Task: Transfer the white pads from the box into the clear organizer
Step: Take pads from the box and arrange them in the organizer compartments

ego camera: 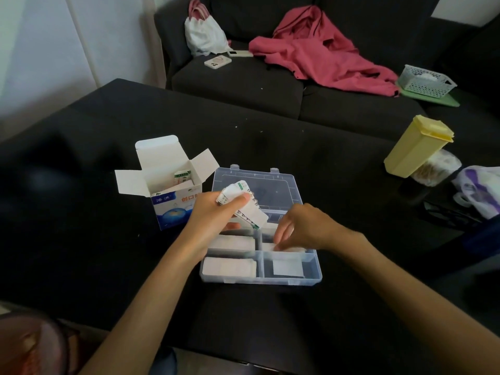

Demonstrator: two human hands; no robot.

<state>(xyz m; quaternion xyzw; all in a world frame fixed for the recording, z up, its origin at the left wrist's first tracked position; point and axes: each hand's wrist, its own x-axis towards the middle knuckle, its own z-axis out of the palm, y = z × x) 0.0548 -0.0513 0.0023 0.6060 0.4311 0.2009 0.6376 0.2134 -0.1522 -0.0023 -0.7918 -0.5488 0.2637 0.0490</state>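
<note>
Head view: the clear organizer lies open on the black worktop, lid folded back, with the box just beside it on the left, flaps up. Some pads already sit inside: a stack in the near-left compartment, another in the one behind it, a single flat square near-right. The middle-right compartment holds at least one more, under the right hand.

The left hand holds a bundle of wrapped pads over the organizer's left side, thumb and fingers clamped around it. The right hand reaches down into the middle-right compartment, fingers curled loosely at a pad there; whether they pinch it or only touch it, I cannot tell.

By my reading the job is well past half. Several compartments are filled, and the bundle is out of the box but not yet set down. A few packets still show in the box, so at least one more trip looks needed. The far compartments are mostly hidden behind the hands, so their fill is unclear
</note>
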